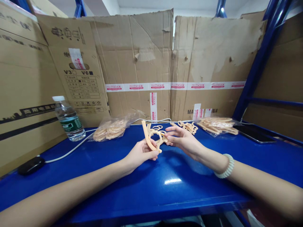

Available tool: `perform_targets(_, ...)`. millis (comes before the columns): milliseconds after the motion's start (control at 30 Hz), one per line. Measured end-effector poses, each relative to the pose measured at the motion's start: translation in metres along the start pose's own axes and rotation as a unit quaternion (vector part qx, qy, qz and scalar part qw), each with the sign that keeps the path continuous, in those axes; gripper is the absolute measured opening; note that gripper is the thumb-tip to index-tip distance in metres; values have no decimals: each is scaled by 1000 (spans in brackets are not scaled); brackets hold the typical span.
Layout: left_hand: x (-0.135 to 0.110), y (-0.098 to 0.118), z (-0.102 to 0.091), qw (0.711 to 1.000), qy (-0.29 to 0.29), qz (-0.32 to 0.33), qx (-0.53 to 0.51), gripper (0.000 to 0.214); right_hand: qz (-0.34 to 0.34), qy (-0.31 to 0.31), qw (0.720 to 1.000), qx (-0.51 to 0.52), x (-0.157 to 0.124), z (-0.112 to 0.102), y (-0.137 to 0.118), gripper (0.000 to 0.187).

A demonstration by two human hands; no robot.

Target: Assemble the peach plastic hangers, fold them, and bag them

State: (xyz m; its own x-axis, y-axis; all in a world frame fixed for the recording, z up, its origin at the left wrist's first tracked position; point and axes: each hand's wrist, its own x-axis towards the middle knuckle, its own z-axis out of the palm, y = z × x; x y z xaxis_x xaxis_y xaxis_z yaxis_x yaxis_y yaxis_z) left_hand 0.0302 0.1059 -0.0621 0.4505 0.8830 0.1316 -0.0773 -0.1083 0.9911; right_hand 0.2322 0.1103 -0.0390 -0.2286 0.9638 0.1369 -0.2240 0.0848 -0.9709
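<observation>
My left hand (145,148) is closed on a pale wooden craft piece, a long curved strip (147,136) that stands up from the fingers. A flat wooden ring-shaped piece (156,137) shows just beside that strip; whether the two are joined I cannot tell. Close to the ring's right side is my right hand (183,140), its fingers bent and apart, with no piece clearly held. Its fingertips partly cover loose wooden pieces (157,127) lying behind on the blue tabletop (146,189). A wavy cut-out wooden piece (189,127) lies just beyond the right hand.
Clear bags of wooden pieces lie at the left (111,130) and right (216,124). A water bottle (68,121), a black device (31,165) and a white cable (68,153) are on the left. A phone (255,134) lies far right. Cardboard panels (139,63) wall the back.
</observation>
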Motion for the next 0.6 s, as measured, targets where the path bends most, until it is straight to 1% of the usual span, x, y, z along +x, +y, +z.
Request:
perform_targets(67, 0, 1, 0, 1000, -1, 2, 1, 42, 10, -6, 1000, 16, -2, 2, 1, 50)
perform_targets(167, -1, 1, 1, 1000, 2, 5, 2, 42, 42, -36, 997, 58, -3, 3, 4, 63)
perform_targets(200, -2, 1, 1, 1000, 3, 8, 2, 42, 53, -50, 995, 72, -2, 3, 5, 63)
perform_targets(267, -2, 1, 1, 1000, 1, 13, 0, 42, 69, -82, 990, 88, -2, 2, 8, 54)
perform_targets(333, -2, 0, 1, 1000, -2, 18, 0, 41, 76, -105, 988, 83, -1, 2, 10, 42)
perform_targets(400, -1, -1, 1, 1000, -6, 20, 1, 40, 74, -110, 989, 63, -2, 2, 10, 36)
perform_targets(467, -1, -1, 1, 1000, -5, 24, -4, 39, 58, -101, 993, 34, -2, 3, 9, 37)
perform_targets(600, -1, 0, 1, 999, 4, 30, -14, 40, 2, -95, 994, -48, -1, 3, 7, 39)
